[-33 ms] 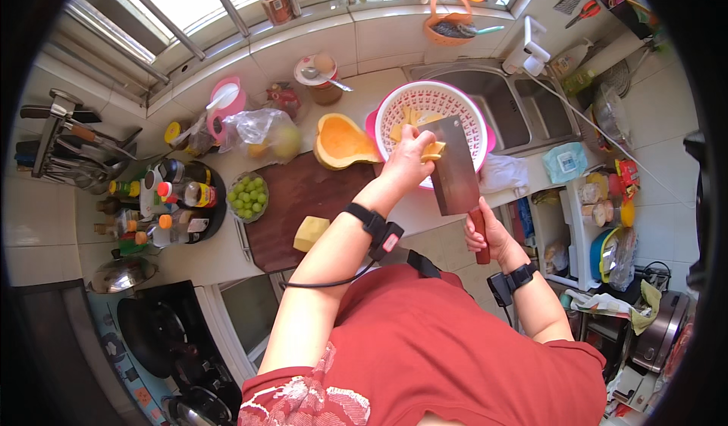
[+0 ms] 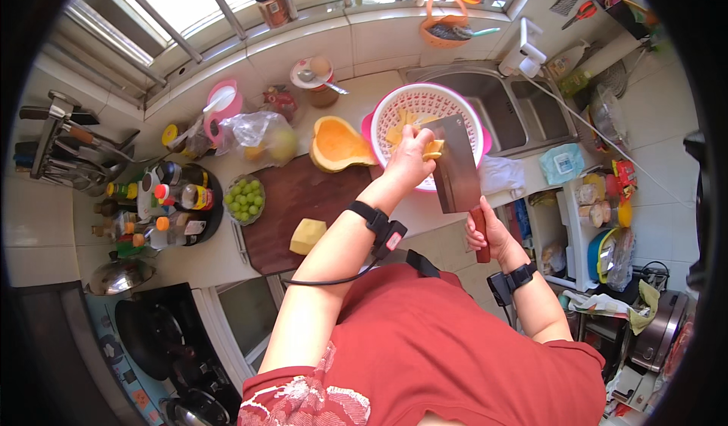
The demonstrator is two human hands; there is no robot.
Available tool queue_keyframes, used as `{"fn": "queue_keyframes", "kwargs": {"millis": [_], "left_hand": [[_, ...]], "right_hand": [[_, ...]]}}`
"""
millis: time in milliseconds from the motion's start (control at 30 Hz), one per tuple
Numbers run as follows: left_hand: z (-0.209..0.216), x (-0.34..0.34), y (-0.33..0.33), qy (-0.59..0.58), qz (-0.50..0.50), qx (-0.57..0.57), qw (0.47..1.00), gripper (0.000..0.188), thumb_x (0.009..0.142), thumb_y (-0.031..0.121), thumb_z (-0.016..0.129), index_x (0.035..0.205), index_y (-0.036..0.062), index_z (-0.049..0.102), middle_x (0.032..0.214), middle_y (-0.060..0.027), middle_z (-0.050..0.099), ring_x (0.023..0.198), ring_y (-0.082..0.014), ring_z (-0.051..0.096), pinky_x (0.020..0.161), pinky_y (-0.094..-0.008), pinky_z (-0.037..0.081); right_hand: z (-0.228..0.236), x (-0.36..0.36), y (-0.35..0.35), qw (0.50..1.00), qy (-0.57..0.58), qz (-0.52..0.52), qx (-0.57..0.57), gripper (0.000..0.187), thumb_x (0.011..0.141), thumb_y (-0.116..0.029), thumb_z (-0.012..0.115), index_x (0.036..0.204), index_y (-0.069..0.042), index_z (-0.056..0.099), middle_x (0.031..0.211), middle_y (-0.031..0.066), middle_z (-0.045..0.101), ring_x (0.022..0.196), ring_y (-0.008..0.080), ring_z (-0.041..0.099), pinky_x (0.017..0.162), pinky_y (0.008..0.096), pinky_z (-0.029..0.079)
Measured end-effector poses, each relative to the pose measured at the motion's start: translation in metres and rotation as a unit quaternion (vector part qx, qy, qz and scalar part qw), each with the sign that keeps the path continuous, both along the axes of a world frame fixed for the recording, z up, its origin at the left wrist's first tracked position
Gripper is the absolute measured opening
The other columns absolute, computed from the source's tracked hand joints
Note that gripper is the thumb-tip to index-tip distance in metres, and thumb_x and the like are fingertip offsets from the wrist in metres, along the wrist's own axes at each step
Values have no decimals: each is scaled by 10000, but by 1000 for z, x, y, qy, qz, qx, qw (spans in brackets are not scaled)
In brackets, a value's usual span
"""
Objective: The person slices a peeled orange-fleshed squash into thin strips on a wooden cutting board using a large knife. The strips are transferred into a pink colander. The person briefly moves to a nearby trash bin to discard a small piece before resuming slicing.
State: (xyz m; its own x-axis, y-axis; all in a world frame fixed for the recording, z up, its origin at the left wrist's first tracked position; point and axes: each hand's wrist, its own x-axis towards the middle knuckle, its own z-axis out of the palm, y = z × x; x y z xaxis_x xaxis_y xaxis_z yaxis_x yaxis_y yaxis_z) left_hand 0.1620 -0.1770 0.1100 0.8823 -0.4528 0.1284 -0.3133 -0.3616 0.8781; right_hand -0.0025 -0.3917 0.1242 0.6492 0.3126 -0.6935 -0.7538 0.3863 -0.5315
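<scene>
In my right hand [image 2: 491,232] is the wooden handle of a cleaver [image 2: 456,176], with its broad blade raised over the right side of a white colander [image 2: 474,111] set in a pink basin. My left hand [image 2: 412,157] is closed on some pumpkin slices [image 2: 433,150] beside the blade, above the colander. More yellow pumpkin slices [image 2: 398,130] lie inside it. Left of the basin, a hollowed pumpkin piece [image 2: 339,149] rests at the corner of a dark brown cutting board [image 2: 277,191]. A peeled pumpkin chunk [image 2: 309,236] sits on the board near my left forearm.
A bowl of green grapes [image 2: 245,198] stands at the board's left edge, with several bottles [image 2: 182,194] beyond. Behind are a plastic bag of fruit [image 2: 265,138] and a lidded jar [image 2: 317,81]. The double sink [image 2: 493,107] is at the back right; a stove [image 2: 178,342] is lower left.
</scene>
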Motion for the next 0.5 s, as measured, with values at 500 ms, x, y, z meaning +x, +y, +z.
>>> {"fn": "queue_keyframes", "kwargs": {"millis": [500], "left_hand": [[-56, -53, 141, 21, 220, -40, 974, 350, 845, 88, 714, 1174, 21, 615, 1054, -110, 669, 952, -188, 650, 819, -304, 529]], "right_hand": [[7, 48, -34, 994, -58, 40, -87, 639, 935, -689, 411, 705, -102, 516, 471, -11, 403, 344, 105, 343, 388, 258, 317]]}}
